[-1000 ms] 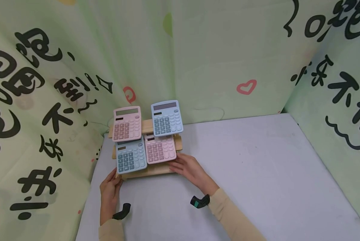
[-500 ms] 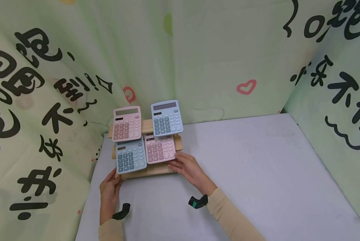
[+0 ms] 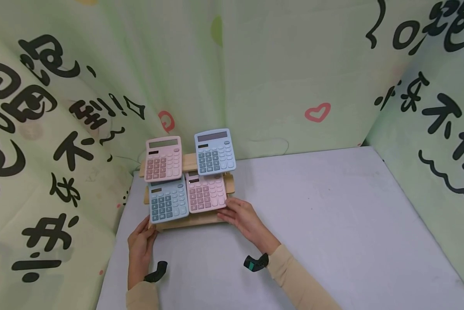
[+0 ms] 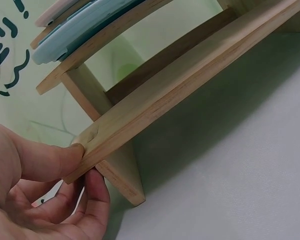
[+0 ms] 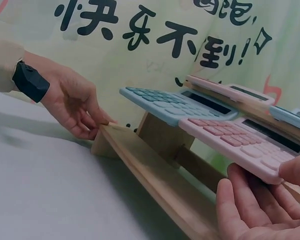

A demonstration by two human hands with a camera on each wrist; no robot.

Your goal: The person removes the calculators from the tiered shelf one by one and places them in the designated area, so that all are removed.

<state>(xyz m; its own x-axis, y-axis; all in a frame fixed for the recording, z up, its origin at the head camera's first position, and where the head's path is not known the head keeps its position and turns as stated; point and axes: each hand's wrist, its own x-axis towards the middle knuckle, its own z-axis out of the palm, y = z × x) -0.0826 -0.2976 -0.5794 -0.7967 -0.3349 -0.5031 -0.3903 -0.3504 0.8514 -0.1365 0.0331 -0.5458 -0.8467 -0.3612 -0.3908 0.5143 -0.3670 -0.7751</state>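
Observation:
A tiered wooden rack [image 3: 193, 218] carries two pink and two blue calculators on its upper steps. My left hand [image 3: 140, 243] pinches the near left end of its lowest board [image 4: 135, 110], thumb on top and fingers below. At the rack's right side, my right hand [image 3: 245, 221] holds the lower pink calculator [image 3: 207, 193] by its near right corner; in the right wrist view the thumb lies at the edge and the fingers curl beneath. Left of it sits the lower blue calculator [image 3: 169, 201]. Above are the upper pink calculator [image 3: 163, 159] and upper blue calculator [image 3: 215, 152].
The rack stands at the left back of a table with a white cloth [image 3: 313, 224]. A pale green curtain [image 3: 263, 77] printed with black characters and hearts hangs around the back and sides. A black band [image 3: 256, 262] is on the right wrist.
My right hand has shifted slightly left, onto the corner of the lower pink calculator. That calculator has slid a little toward me. The left hand keeps its hold on the rack.

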